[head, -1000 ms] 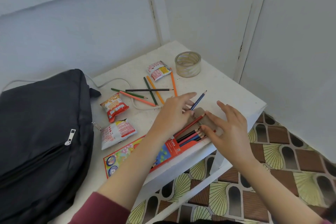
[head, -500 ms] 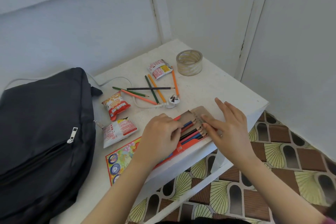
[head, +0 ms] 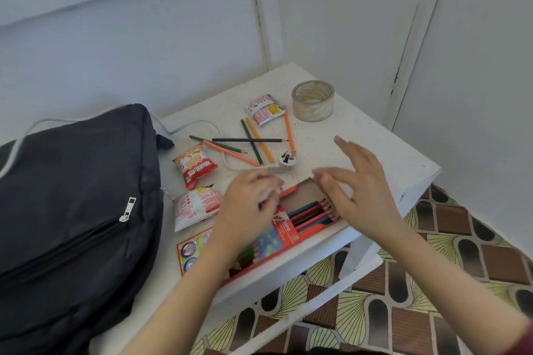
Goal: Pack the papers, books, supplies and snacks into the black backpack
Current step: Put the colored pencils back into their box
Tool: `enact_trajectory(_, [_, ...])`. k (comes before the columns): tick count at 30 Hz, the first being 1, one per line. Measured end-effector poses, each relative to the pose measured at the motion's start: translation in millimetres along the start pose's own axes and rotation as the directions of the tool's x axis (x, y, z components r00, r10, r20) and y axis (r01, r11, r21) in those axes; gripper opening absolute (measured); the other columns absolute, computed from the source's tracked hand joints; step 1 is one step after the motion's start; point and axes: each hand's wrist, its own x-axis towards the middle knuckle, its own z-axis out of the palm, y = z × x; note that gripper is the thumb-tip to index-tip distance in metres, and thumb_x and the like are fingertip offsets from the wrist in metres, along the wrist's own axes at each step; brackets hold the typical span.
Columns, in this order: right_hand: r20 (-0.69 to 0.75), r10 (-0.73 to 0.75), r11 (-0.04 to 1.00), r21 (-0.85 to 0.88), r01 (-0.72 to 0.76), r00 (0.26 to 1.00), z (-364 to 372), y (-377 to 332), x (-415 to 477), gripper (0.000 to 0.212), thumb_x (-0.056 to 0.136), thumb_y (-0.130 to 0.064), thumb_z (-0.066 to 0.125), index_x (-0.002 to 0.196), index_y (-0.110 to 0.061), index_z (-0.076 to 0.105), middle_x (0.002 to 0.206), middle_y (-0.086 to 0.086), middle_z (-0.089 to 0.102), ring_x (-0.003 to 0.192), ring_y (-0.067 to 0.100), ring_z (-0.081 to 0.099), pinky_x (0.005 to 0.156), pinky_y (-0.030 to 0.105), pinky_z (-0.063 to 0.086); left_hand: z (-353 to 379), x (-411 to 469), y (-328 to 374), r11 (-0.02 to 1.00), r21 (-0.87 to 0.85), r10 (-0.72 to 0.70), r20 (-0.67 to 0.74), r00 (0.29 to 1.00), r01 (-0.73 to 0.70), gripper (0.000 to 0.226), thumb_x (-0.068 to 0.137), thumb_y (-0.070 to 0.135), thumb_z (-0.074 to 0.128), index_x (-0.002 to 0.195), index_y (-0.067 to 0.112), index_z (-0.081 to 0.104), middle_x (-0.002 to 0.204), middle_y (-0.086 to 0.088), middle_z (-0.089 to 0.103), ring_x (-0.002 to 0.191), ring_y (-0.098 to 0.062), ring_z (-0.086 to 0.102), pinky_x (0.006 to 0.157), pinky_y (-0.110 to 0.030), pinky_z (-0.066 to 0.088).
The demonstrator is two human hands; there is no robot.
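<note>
the black backpack (head: 72, 210) is lying flat over the left end of the white table (head: 375, 147), its zip pull showing and the pocket zip looking closed. the pencil box (head: 277, 239) is lying along the table's near edge, just right of the backpack; the word "luna" is showing in white on its red band, and the coloured pencils (head: 311, 213) are sticking out of its open right end.

the left hand (head: 251, 204) is hovering over the middle of the box with fingers curled; motion blur is hiding whether it is pinching anything. the right hand (head: 357, 190) is hanging over the box's open end, fingers straight and spread, gripping nothing.

the red snack packet (head: 196, 166) is lying upside down beside the backpack; i cannot read its lettering for sure. the white snack packet (head: 197, 204) is touching the box's far side. a third packet (head: 264, 109) and the tape roll (head: 313, 101) are sitting near the far right corner, with loose pencils (head: 251, 141) and a white plug (head: 285, 163) lying between them and the box.
</note>
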Motion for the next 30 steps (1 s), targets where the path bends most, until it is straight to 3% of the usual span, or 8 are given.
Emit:
enact_trajectory(2, [-0.022, 0.019, 1.000, -0.016, -0.020, 1.000, 4, -3, 30, 0.033, 0.086, -0.039, 0.045, 0.094, -0.026, 0.074, 0.125, 0.007, 0.059, 0.116, 0.027, 0.048, 0.098, 0.034, 0.030, -12, 20, -13, 0.999, 0.042, -0.034, -0.026, 0.999, 0.035, 0.021, 0.089, 0.010, 0.054, 0.101, 0.015, 0.070, 0.103, 0.001, 0.067, 0.102, -0.012, 0.053, 0.088, -0.013, 0.030])
enact_trajectory(5, [0.123, 0.042, 0.993, -0.111, -0.029, 0.991, 14, -8, 78, 0.024, 0.088, -0.032, 0.054, 0.101, -0.025, 0.072, 0.110, 0.005, 0.063, 0.106, 0.026, 0.052, 0.089, 0.032, 0.034, -25, 54, -39, 0.976, 0.179, -0.123, -0.008, 0.992, 0.122, 0.029, 0.090, 0.004, 0.048, 0.108, 0.014, 0.068, 0.110, -0.005, 0.067, 0.107, -0.022, 0.054, 0.089, -0.027, 0.035])
enact_trajectory(10, [0.296, 0.081, 0.973, -0.229, -0.012, 0.952, 38, -7, 126, 0.029, 0.086, -0.033, 0.063, 0.113, -0.024, 0.068, 0.115, 0.006, 0.057, 0.114, 0.023, 0.045, 0.089, 0.032, 0.036, -31, 83, -75, 0.922, 0.346, -0.234, 0.149, 0.961, 0.171, 0.036, 0.089, 0.003, 0.044, 0.113, 0.018, 0.066, 0.117, -0.004, 0.063, 0.110, -0.021, 0.049, 0.090, -0.031, 0.037])
enact_trajectory(13, [0.337, 0.110, 0.957, -0.289, -0.009, 0.935, 51, -1, 133, 0.028, 0.081, -0.038, 0.068, 0.105, -0.024, 0.071, 0.111, 0.003, 0.058, 0.111, 0.022, 0.048, 0.083, 0.031, 0.038, -32, 86, -81, 0.916, 0.383, -0.233, 0.264, 0.936, 0.120, 0.033, 0.089, 0.009, 0.046, 0.111, 0.023, 0.067, 0.114, 0.000, 0.064, 0.106, -0.018, 0.053, 0.090, -0.030, 0.041])
enact_trajectory(17, [0.305, 0.071, 0.961, -0.277, 0.018, 0.950, 57, 7, 131, 0.016, 0.082, -0.030, 0.067, 0.093, -0.022, 0.075, 0.102, 0.002, 0.060, 0.106, 0.020, 0.049, 0.078, 0.028, 0.034, -31, 86, -85, 0.921, 0.371, -0.219, 0.247, 0.944, 0.117, 0.024, 0.086, 0.012, 0.054, 0.102, 0.024, 0.069, 0.104, 0.003, 0.065, 0.098, -0.016, 0.053, 0.084, -0.029, 0.043])
enact_trajectory(23, [0.094, 0.181, 0.939, 0.278, -0.200, 0.979, 31, 0, 114, 0.005, 0.085, -0.023, 0.067, 0.083, -0.022, 0.071, 0.089, -0.008, 0.062, 0.074, 0.002, 0.053, 0.069, 0.008, 0.038, -35, 88, -82, 0.949, 0.276, -0.212, 0.185, 0.960, 0.156, 0.015, 0.082, 0.010, 0.062, 0.089, 0.021, 0.070, 0.091, 0.006, 0.063, 0.088, -0.010, 0.046, 0.075, -0.025, 0.032])
enact_trajectory(27, [-0.057, 0.401, 0.643, 0.728, -0.237, 0.914, -3, -17, 99, 0.016, 0.091, -0.011, 0.056, 0.077, -0.018, 0.060, 0.078, 0.001, 0.069, 0.066, 0.014, 0.064, 0.062, 0.020, 0.048, -45, 86, -68, 0.985, 0.079, -0.159, 0.037, 0.987, 0.155, 0.017, 0.086, 0.010, 0.062, 0.097, 0.017, 0.072, 0.097, 0.006, 0.066, 0.092, -0.009, 0.055, 0.083, -0.025, 0.040])
enact_trajectory(30, [-0.084, 0.522, 0.502, 0.835, -0.227, 0.849, -26, -25, 76, 0.015, 0.096, -0.011, 0.048, 0.082, -0.012, 0.055, 0.068, 0.000, 0.069, 0.055, 0.015, 0.064, 0.052, 0.024, 0.052, -54, 81, -47, 0.986, -0.079, -0.158, -0.167, 0.973, 0.147, 0.019, 0.087, 0.010, 0.061, 0.102, 0.015, 0.071, 0.101, 0.009, 0.067, 0.095, -0.007, 0.060, 0.089, -0.015, 0.041])
